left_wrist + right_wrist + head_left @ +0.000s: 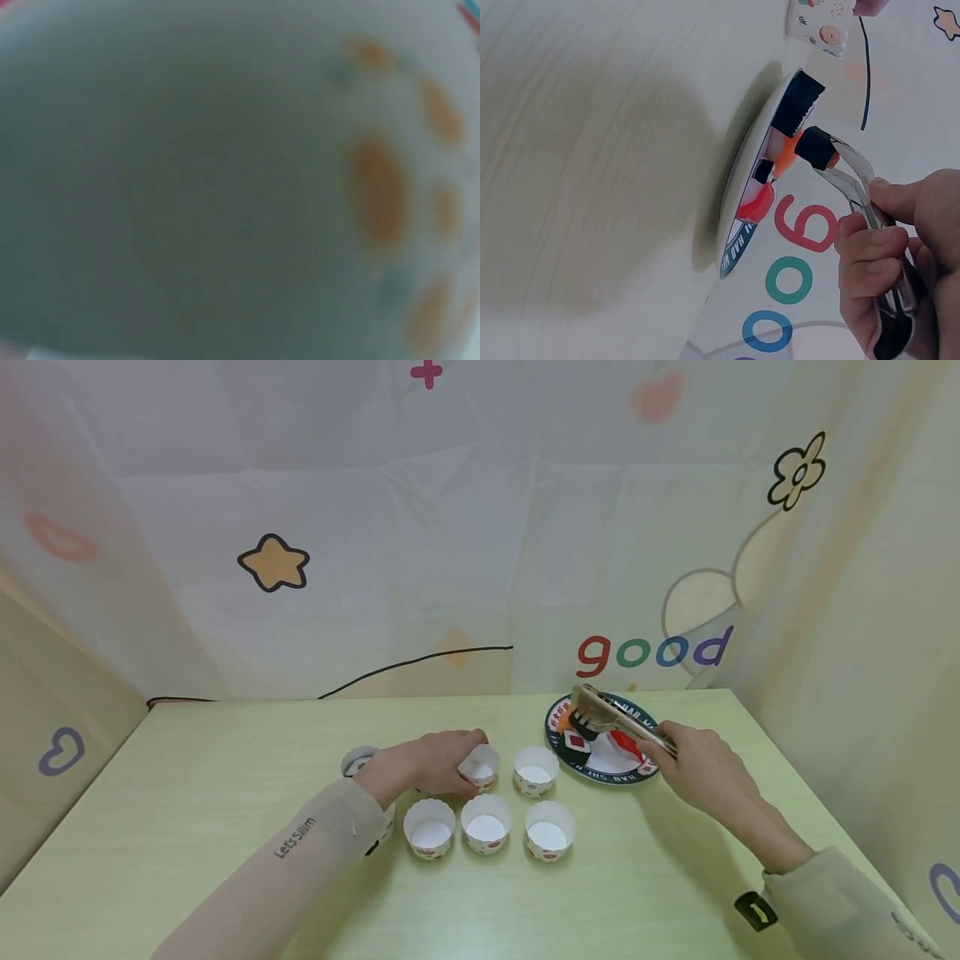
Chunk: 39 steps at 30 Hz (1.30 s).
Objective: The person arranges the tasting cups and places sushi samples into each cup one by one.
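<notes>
My right hand [705, 768] grips metal tongs [862, 184], which pinch a black-wrapped sushi piece [815, 147] above the plate. The round plate [611, 774] has a dark blue, lettered rim and carries several more toy sushi pieces, including a black roll [575, 747] and a red-topped piece [757, 202]. My left hand [435, 760] holds a white paper baking cup [480, 764] by its sides, thumb nearer me and fingers on the far side. A blurred pale surface with orange spots [379, 191] fills the left wrist view.
A white cup [536, 768] stands between the held cup and the plate. Nearer me runs a row of similar cups [486, 822]; others at the left are partly hidden by my left arm. A printed curtain [450, 568] hangs behind the pale wooden table [225, 777].
</notes>
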Motion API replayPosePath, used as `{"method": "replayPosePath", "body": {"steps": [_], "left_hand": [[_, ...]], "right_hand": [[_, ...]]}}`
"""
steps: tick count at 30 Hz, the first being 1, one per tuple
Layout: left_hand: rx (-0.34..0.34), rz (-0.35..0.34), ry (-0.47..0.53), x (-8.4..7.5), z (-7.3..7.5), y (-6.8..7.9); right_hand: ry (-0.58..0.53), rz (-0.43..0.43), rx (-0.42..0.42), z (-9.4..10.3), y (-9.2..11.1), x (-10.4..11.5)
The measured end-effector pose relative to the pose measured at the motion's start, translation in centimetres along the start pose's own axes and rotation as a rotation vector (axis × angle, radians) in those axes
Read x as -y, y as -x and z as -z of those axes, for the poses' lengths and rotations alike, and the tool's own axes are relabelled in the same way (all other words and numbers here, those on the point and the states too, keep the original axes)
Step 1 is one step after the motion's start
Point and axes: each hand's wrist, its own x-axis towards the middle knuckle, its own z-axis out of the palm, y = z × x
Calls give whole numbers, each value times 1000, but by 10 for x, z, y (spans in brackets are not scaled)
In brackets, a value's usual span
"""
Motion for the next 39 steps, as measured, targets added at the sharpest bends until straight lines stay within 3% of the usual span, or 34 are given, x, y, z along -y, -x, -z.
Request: {"method": "replayPosePath", "body": {"steps": [16, 39], "left_hand": [[8, -10, -15, 0, 2, 0], [2, 4, -4, -4, 2, 1]], "right_hand": [[17, 91, -50, 2, 5, 22], [34, 187, -47, -4, 12, 54]]}}
